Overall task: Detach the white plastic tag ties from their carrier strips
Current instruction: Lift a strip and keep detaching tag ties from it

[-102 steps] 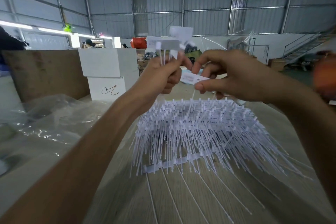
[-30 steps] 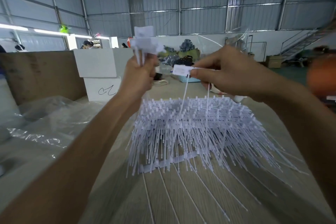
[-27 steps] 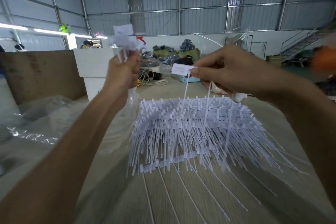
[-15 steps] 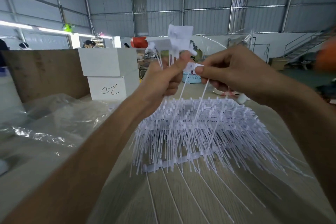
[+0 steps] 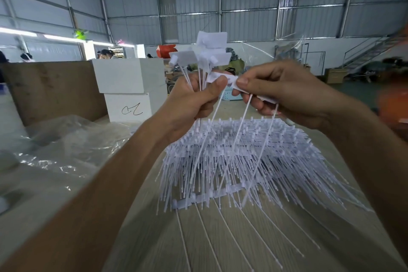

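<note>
Tag ties (image 5: 223,78) pinched between both hands' fingers (image 5: 217,86).

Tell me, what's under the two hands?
Below the left hand and right hand lies a big pile of white tag ties on a pale wooden table. The pile hides the table beneath it.

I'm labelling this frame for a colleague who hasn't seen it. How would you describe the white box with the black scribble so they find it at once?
Start at the brown board wall on the left; at its right end two white boxes are stacked. The scribbled box is the lower one, under the upper white box. It alone bears a black handwritten mark on its front.
</note>
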Motion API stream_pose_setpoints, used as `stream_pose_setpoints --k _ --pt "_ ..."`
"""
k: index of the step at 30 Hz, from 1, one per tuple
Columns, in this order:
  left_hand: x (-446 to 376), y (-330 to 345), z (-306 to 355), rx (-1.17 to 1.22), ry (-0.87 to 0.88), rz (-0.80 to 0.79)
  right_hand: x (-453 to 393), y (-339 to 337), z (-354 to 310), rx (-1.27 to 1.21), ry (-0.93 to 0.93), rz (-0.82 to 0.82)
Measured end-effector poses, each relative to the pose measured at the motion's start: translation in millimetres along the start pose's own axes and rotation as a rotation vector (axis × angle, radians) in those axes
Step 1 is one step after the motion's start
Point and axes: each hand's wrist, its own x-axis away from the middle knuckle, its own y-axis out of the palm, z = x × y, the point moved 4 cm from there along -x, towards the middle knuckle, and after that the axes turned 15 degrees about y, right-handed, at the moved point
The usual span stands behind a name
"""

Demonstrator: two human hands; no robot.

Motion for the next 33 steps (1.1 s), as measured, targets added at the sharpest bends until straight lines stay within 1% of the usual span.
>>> stream_pose_setpoints --k 2,3,6,10,13,14,17,19,23,26,29,31,33 --pt "-2 -1 2 -0.090 0.017 0.031 0 2 1 0.018 0.003 0.000" --pt "-3 -1 2 -0.115 0.021 0.042 0 2 0 0.066 -0.010 0.025" --pt "-2 0 -2 -0.124 0.000 0.052 1 2 -6 0.324 -0.086 0.177" --pt "0 6 -5 -0.023 -0.049 0.057 2 5 -16 0.641 -0.225 0.353" --pt "0 11 -6 -0.022 -0.112 0.119 2 15 -20 0.933 -0.371 0.385" --pt "1 12 -7 0.006 -0.132 0.127 1 17 -20 0.986 -0.400 0.383" --pt "-2 13 -4 0.111 -0.166 0.071 0 14 -21 0.968 -0.441 0.426" --pt "-1 12 -2 0.120 -0.170 0.035 2 9 -21 0.939 -0.441 0.452" --pt "1 12 -4 0.056 -0.150 -0.024 1 5 -20 0.999 -0.393 0.464" --pt "1 11 -4 -0.039 -0.148 -0.058 2 8 -18 1.088 -0.364 0.482" --pt "0 11 -3 -0.103 -0.109 -0.099 3 9 -18 1.168 -0.372 0.523" --pt "1 10 -2 -0.116 -0.085 -0.096 2 7 -17 1.155 -0.372 0.520" --pt "1 5 -3 -0.112 -0.074 -0.042 0 5 -16 1.066 -0.357 0.498"
